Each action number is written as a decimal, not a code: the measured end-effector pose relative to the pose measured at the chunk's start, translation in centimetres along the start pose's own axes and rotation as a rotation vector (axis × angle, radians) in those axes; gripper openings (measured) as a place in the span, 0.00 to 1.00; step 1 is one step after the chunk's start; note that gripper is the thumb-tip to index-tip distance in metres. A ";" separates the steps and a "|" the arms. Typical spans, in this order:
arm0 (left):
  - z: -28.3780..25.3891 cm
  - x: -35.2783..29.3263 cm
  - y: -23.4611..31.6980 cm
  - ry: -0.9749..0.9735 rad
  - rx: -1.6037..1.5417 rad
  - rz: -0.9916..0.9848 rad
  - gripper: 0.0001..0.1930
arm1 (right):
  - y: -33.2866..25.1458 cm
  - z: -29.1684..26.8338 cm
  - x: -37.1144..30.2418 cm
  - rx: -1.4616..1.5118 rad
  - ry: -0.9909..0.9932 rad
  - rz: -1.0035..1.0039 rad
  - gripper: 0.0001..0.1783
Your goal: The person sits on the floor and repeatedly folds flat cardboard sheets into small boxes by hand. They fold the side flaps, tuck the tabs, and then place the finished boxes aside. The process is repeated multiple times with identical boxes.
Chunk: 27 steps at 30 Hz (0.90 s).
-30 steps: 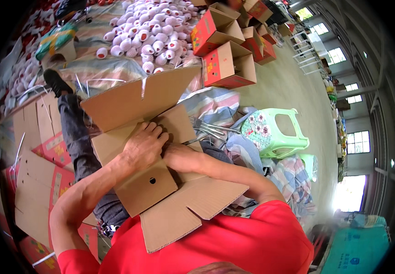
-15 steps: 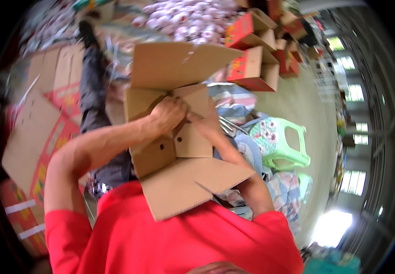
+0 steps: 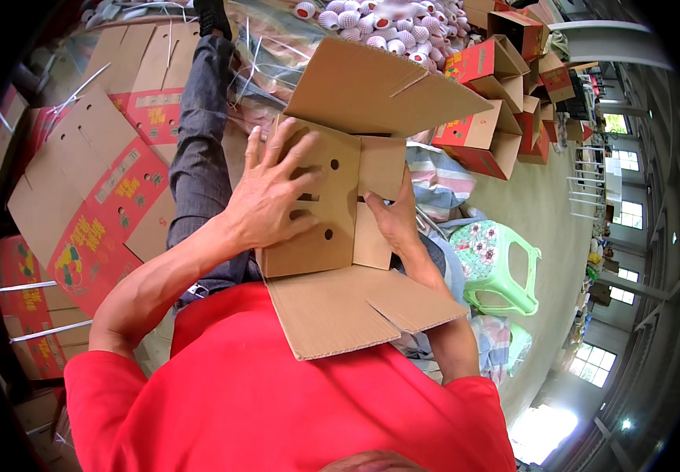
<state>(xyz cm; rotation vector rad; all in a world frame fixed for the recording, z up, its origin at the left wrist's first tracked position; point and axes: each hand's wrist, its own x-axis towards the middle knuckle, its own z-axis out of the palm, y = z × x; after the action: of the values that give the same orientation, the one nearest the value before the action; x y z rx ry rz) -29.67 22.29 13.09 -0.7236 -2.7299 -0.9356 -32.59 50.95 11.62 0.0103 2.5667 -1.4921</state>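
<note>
A brown cardboard box with its flaps spread sits upright in my lap, its inside turned towards me. Round holes and slots show in its left panel. My left hand lies with fingers spread across that panel and holds nothing. At the right side, my right hand grips the box wall, the thumb inside and the other fingers mostly hidden behind the cardboard. One slit flap reaches towards my chest; another flap stands out at the far side.
Flattened red-and-brown cartons lie at left beside my outstretched leg. Open red boxes stand at far right, near a pile of round items in white netting. A green plastic stool is on my right, beside striped sheeting.
My left hand has come out of the box's middle and spread over the left panel, which now faces me more. My right hand has shifted to the right wall. The box appears further right.
</note>
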 end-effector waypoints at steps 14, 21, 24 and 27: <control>7.4 3.5 1.7 -0.163 0.178 0.154 0.19 | 3.2 3.0 0.8 -0.278 -0.191 -0.409 0.45; 14.6 2.7 -0.3 0.120 -0.426 0.163 0.32 | 6.0 4.3 0.8 -0.578 -0.148 -0.411 0.37; 14.2 3.1 -0.4 0.117 -0.509 0.131 0.32 | 6.5 5.2 0.4 -0.743 -0.154 -0.414 0.37; 14.8 2.8 -1.0 0.189 -0.644 -0.029 0.31 | 6.7 5.7 0.7 -0.863 -0.194 -0.431 0.35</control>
<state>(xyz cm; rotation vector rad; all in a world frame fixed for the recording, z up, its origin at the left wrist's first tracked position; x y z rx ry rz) -32.57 31.78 1.71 -0.6360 -2.2702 -1.8176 -31.82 49.37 2.97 -0.7818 2.9141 -0.3123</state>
